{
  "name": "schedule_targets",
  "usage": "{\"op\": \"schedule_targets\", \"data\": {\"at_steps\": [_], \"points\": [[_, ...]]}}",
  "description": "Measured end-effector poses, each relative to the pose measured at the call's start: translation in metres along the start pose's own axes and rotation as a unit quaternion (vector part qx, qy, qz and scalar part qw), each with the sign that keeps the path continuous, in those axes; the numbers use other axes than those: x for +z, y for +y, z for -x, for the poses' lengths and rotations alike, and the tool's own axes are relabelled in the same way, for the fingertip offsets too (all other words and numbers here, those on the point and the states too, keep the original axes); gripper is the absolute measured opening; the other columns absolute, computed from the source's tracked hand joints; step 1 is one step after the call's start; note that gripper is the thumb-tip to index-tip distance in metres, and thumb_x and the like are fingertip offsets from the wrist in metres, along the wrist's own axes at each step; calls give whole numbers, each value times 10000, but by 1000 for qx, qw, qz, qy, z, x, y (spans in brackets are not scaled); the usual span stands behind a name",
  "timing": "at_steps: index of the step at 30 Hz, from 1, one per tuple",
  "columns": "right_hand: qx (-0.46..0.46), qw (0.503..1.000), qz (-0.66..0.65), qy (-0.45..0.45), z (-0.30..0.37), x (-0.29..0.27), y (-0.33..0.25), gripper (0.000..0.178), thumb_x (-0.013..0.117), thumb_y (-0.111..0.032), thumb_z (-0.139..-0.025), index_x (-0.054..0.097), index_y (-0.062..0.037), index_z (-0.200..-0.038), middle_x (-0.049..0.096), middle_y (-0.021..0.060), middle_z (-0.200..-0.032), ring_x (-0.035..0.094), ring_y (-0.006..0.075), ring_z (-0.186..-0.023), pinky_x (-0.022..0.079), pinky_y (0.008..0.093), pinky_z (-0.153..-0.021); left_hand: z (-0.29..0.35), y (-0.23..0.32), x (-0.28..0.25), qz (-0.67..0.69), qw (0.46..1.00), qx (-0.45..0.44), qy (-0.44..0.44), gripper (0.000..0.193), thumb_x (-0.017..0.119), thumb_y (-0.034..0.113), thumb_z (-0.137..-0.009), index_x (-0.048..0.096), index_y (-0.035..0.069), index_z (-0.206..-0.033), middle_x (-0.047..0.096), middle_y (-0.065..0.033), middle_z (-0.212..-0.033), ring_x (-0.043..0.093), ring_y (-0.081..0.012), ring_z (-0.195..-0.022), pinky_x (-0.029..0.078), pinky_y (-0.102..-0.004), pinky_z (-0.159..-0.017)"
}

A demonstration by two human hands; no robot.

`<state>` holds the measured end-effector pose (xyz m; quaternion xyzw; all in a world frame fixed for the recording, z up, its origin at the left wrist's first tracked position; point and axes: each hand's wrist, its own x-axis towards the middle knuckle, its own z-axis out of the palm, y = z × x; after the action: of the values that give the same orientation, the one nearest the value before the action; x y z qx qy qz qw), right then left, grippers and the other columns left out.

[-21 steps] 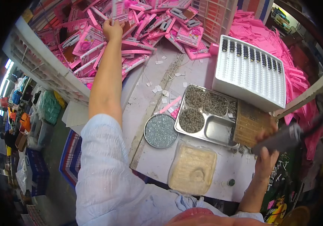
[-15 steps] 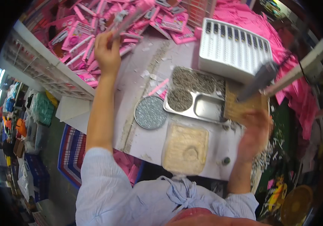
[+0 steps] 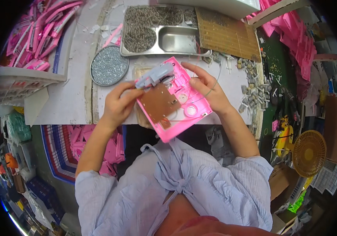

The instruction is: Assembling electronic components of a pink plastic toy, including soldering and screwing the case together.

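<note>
An open pink plastic casing (image 3: 200,103) is tilted in front of my chest, its inner side up. My right hand (image 3: 212,89) grips its upper right edge, thumb on the inside. A brown circuit board (image 3: 158,103) lies inside, with thin wires running across the casing. At the upper left, my left hand (image 3: 121,103) pinches the end of a grey plastic part (image 3: 154,76) lying over the casing's edge. Its underside is hidden. Behind the casing, a pale block (image 3: 141,72) is mostly covered.
A round dish (image 3: 109,65) of small metal pieces stands left of a steel tray (image 3: 176,39) with many small screws. Beyond are a brown ribbed board (image 3: 227,33) and a white box (image 3: 223,7). Pink casings fill a crate (image 3: 60,70) at left and a striped basket (image 3: 62,157) below.
My left hand has come back from the pink pile, and a pink casing is now between both hands. My right hand has moved left onto it. The view has tilted down.
</note>
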<state>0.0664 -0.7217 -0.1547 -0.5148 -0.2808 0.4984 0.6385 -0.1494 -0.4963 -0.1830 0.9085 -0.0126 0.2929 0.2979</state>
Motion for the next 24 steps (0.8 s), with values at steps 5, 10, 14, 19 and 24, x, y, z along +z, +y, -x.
{"op": "schedule_targets", "data": {"at_steps": [5, 10, 14, 19, 24], "points": [[-189, 830, 498, 164, 6, 17, 15, 356, 710, -118, -842, 717, -91, -1197, 643, 115, -880, 582, 292, -805, 502, 387, -735, -19, -29, 7, -67, 995, 35, -70, 332, 698, -27, -738, 718, 92, -1047, 655, -121, -1126, 617, -358, -1141, 515, -444, -955], [-242, 721, 616, 207, -2, 26, 35, 239, 745, -139, -766, 742, -82, -998, 607, 101, -938, 524, 323, -919, 486, 400, -756, -34, -39, 0, -61, 992, 26, -110, 341, 656, -38, -729, 725, 90, -1038, 628, -131, -1176, 572, -376, -1223, 488, -457, -999], [-195, 794, 539, 204, -8, 17, 30, 172, 781, -195, -764, 742, -76, -883, 628, 87, -842, 546, 289, -801, 479, 390, -720, -41, -26, -14, -8, 997, -21, -77, 399, 569, -91, -685, 730, 62, -1016, 615, -144, -1188, 576, -379, -1217, 481, -441, -1003], [-153, 796, 552, 195, -35, 21, 19, 264, 828, -289, -740, 709, -54, -736, 604, 77, -670, 552, 259, -683, 449, 385, -643, -13, 15, -6, 17, 985, -149, 82, 396, 542, -79, -654, 720, 33, -989, 613, -130, -1142, 604, -336, -1050, 451, -475, -983], [-87, 862, 457, 202, -21, 24, 25, 215, 845, -220, -735, 725, -43, -750, 609, 71, -657, 541, 237, -655, 440, 369, -624, -24, 37, 20, -34, 995, -86, 26, 290, 665, 20, -692, 724, 105, -962, 616, -41, -1051, 580, -252, -987, 395, -439, -915]]}}
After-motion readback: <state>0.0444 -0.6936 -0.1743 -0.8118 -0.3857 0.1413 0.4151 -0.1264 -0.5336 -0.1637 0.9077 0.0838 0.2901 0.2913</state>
